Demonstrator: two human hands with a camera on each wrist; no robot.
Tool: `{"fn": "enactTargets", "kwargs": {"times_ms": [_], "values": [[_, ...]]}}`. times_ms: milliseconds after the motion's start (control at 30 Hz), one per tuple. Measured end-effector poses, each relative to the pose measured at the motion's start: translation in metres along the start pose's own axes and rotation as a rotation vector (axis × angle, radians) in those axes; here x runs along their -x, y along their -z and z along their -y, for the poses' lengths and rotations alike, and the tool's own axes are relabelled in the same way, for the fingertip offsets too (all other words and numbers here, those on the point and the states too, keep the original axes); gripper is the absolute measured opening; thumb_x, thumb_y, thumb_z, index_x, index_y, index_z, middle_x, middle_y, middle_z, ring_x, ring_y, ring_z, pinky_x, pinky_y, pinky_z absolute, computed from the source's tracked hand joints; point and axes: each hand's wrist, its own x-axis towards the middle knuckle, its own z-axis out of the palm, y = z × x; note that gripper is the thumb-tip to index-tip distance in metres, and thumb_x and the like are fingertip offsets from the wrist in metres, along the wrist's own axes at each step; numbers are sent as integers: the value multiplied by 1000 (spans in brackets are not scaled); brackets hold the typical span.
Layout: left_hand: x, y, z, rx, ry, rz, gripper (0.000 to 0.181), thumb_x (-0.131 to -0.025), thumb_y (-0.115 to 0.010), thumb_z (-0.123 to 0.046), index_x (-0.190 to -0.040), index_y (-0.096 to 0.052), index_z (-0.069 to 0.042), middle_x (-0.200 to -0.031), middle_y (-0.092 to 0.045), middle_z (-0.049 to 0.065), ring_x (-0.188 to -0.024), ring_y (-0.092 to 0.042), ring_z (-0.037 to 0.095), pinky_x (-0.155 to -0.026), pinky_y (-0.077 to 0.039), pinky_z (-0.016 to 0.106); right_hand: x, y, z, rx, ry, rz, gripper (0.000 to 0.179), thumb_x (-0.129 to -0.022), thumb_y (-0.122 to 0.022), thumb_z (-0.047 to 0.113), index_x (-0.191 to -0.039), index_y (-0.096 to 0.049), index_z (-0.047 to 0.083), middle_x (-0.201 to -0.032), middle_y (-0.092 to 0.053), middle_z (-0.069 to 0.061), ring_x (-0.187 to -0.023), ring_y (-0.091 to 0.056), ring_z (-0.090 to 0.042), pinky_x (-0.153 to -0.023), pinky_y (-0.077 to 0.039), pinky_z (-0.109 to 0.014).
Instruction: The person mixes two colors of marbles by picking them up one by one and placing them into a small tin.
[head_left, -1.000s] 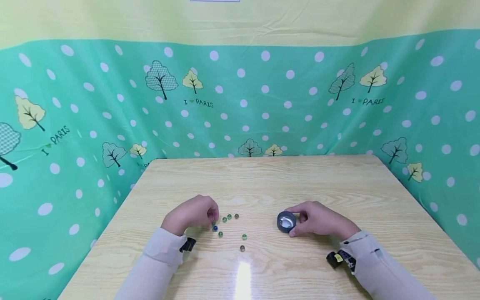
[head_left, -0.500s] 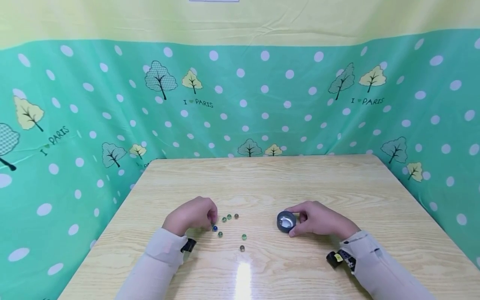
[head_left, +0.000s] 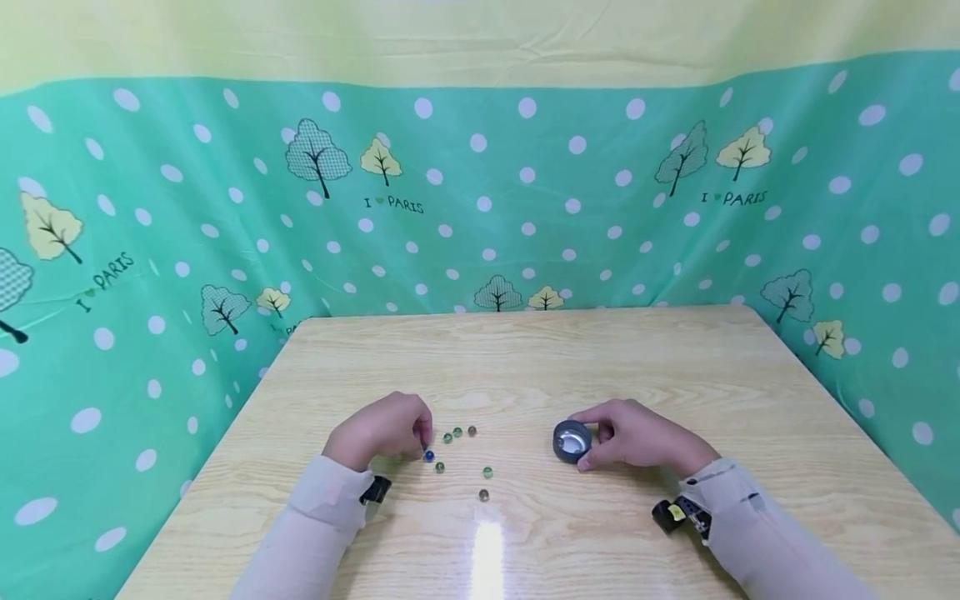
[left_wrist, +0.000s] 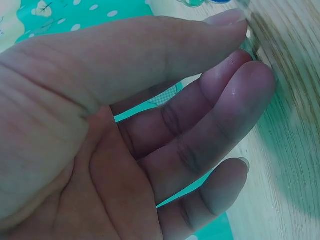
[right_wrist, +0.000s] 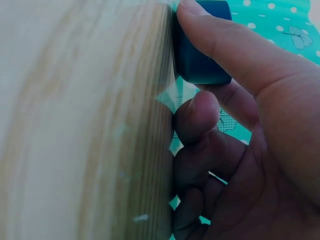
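Low over the left part of the table, my left hand [head_left: 382, 427] pinches a small greenish glass marble [left_wrist: 249, 44] between thumb and fingertips; most of it is hidden. Right beside those fingertips lies a blue marble [head_left: 429, 456]. Close by are green marbles [head_left: 439, 467] and a brownish marble [head_left: 472, 431]. My right hand [head_left: 637, 435] holds a dark grey round lid [head_left: 558, 446] with a silvery hollow inside, thumb on the near side and a finger on the far side. In the right wrist view the lid [right_wrist: 207, 62] stands against the tabletop, its other fingers curled beneath.
Between the hands lie another green marble [head_left: 487, 472] and a brown marble [head_left: 483, 495]. The pale wooden table [head_left: 525, 358] is ringed by a green dotted curtain [head_left: 525, 200] at its back and sides. A bright reflection shows near the front.
My left fingertips have shifted slightly, staying beside the blue marble. The right hand and lid hold their place; the whole head view has moved a little.
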Motion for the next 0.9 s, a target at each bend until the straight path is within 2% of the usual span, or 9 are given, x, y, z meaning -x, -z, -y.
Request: {"fn": "enactTargets", "kwargs": {"times_ms": [167,333,900], "values": [[1,2,0,-33,-13,-13,23,-81,-72,7,-78,-72,-16,-78,-64,-4,-70,-56,17,-64,-46,31,1,0,1,1,0,9,61,-79,-90,41,-134,-69,29,-80,-65,2,-65,-54,-13,-55,-44,-26],[0,4,-1,-54,-23,-30,19,-89,-70,0,-81,-72,-17,-80,-65,-5,-71,-56,16,-66,-47,32,1,0,2,0,1,6,60,-79,-90,40,-134,-69,28,-80,-65,2,-65,-54,-13,-55,-43,-26],[-1,4,-5,-88,-62,-68,15,-94,-72,-10,-81,-70,-17,-78,-63,-6,-72,-56,14,-71,-48,33,2,1,5,-9,-5,6,58,-79,-91,39,-133,-70,28,-82,-66,1,-66,-54,-15,-55,-43,-27]]}}
